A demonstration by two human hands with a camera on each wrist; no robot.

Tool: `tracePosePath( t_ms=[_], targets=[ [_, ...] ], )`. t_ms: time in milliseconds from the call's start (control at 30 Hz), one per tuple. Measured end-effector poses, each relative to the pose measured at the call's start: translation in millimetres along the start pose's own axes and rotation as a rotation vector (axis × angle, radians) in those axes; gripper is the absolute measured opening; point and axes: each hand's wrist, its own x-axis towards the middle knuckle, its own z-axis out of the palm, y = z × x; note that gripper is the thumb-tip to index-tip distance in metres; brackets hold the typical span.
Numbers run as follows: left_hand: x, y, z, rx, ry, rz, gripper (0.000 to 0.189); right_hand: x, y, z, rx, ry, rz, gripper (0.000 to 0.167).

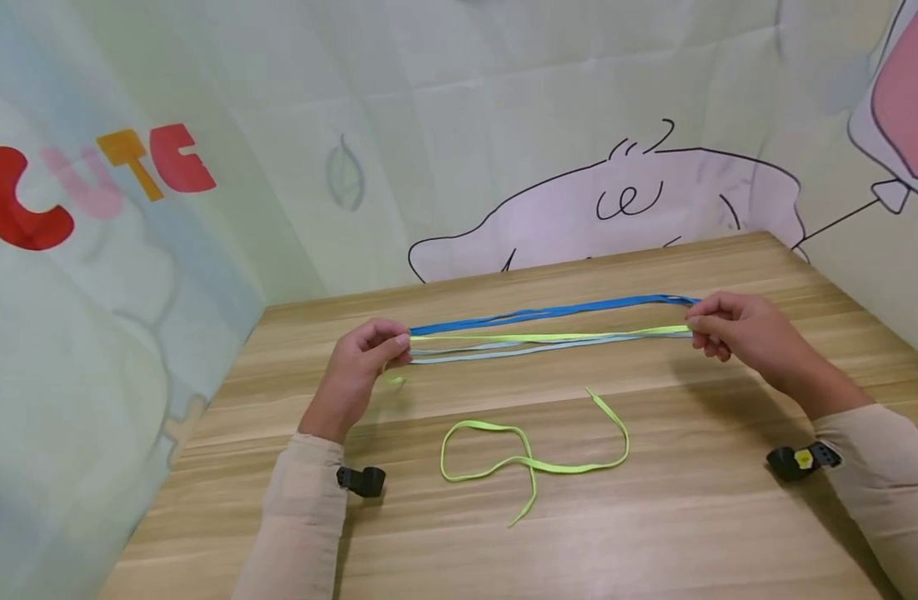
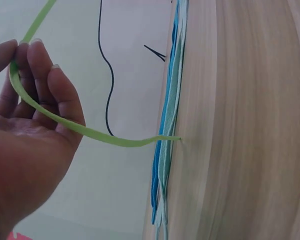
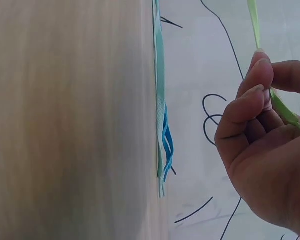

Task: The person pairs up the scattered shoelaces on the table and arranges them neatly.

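A yellow-green shoelace [image 1: 466,337] is stretched between my two hands, held above the table. Thumb and fingertips of my left hand [image 1: 353,372] pinch one part of it, and a loose end hangs below that hand, as the left wrist view shows. Toward the other end, my right hand [image 1: 754,337] pinches the same lace, with more of it running into the palm. Behind the taut lace, blue shoelaces [image 1: 549,313] and pale teal shoelaces [image 2: 165,160] lie lengthwise on the table. A second yellow-green shoelace [image 1: 571,468] lies loosely looped nearer to me.
The wood-grain table [image 1: 684,542] meets a printed cloth backdrop [image 1: 443,125] at its back and left. Small black cameras sit on the left wrist [image 1: 363,481] and the right wrist [image 1: 792,462].
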Motion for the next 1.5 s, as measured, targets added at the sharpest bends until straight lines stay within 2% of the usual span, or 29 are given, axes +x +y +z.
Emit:
tracePosePath(
  t_ms=[133, 300, 567, 733, 1267, 1500],
  targets=[
    [-0.5, -2.5, -4.1, 0.02, -0.01, -0.02, 0.014, 1.1, 3.2, -1.4, -0.028, -0.03, 0.027, 0.028],
    [0.0, -4.1, -9.3, 0.07, -0.045, -0.046, 0.03, 2.4, 6.1, -4.2, -0.07, -0.044, 0.055, 0.027],
    [-0.5, -5.7, -15.1, 0.107, -0.085, -0.113, 0.028, 0.3, 6.7, -6.9, -0.112, -0.074, 0.062, 0.023],
    [-0.5, -5.9, -16.8, 0.127, -0.086, -0.142, 0.036, 0.5, 7.9, -8.4, -0.127, -0.095, 0.07, 0.024],
    [0.9, -7.4, -21.4, 0.219, -0.09, -0.218, 0.032, 1.6, 12.8, -13.6, -0.189, -0.125, 0.109, 0.024],
    [1.6, -9.6, -23.2, 0.243, -0.088, -0.242, 0.036, 3.2, 15.0, -15.2, -0.188, -0.147, 0.131, 0.026]
  ],
)
